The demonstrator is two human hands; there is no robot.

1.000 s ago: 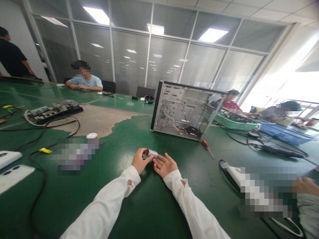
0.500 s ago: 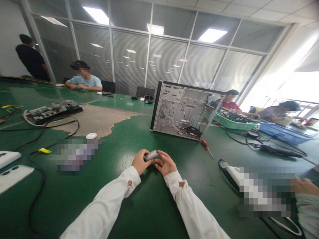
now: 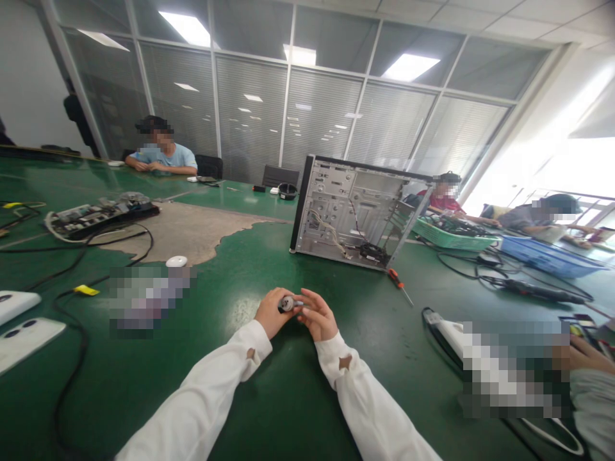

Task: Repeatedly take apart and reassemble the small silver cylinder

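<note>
A small silver cylinder that looks like a small electric motor point(image 3: 287, 303) is held just above the green table, its round end facing me. My left hand point(image 3: 270, 312) is closed around its left side. From the right, my right hand point(image 3: 319, 315) meets it with thumb and fingertips, which close on a thin grey part at its side; the other fingers are loosely bent. Fingers hide much of the motor. Beyond my hands stands an opened computer case point(image 3: 331, 192), with wires and a black part inside. A screwdriver point(image 3: 400, 286) with an orange-black handle lies by its lower right corner.
At left lie a circuit assembly point(image 3: 103, 214), black cables and white phones point(image 3: 29, 342). A green basket point(image 3: 454, 240) and a blue basket point(image 3: 548, 256) stand at right. A white power strip point(image 3: 449, 330) lies near a co-worker's hand point(image 3: 589, 355). Other people sit around the table.
The motor has turned from lying sideways to showing its round end. My right fingers have moved left against it. The standing person at far left has mostly left the view.
</note>
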